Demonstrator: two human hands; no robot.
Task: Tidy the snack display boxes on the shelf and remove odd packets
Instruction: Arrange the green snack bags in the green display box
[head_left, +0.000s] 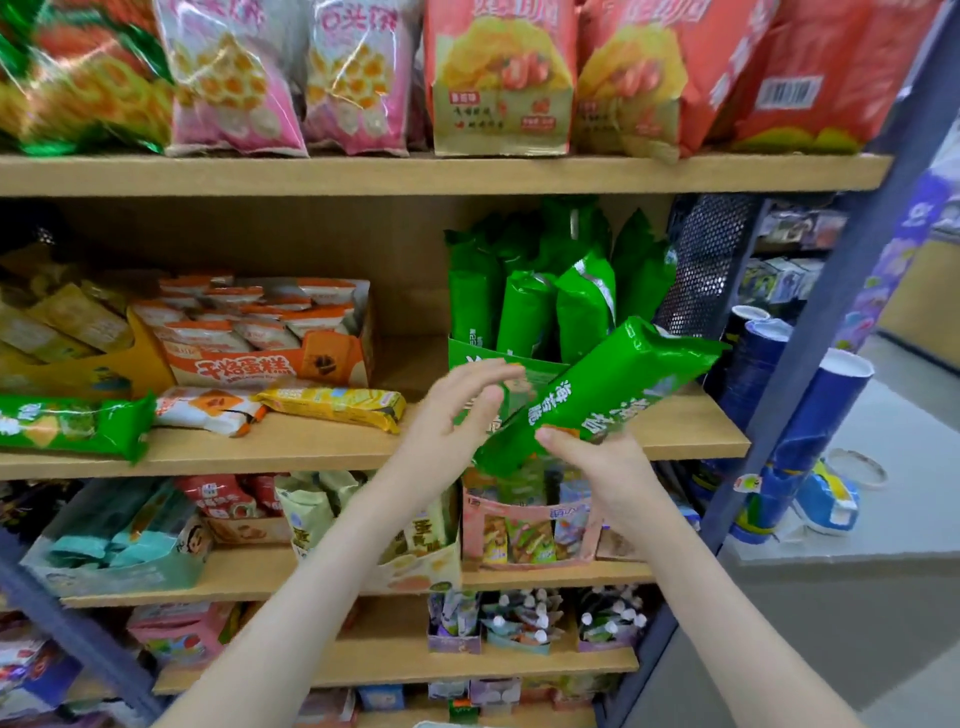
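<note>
Wooden shelves (363, 174) on blue metal uprights (815, 322) stand over grey floor (883, 597).

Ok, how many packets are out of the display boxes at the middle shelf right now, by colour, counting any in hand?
Green foil packets: 2 (one lying flat at left, one gripped by the right hand)
White-and-orange plastic packet: 1
Yellow plastic packet: 1
Total: 4
</note>
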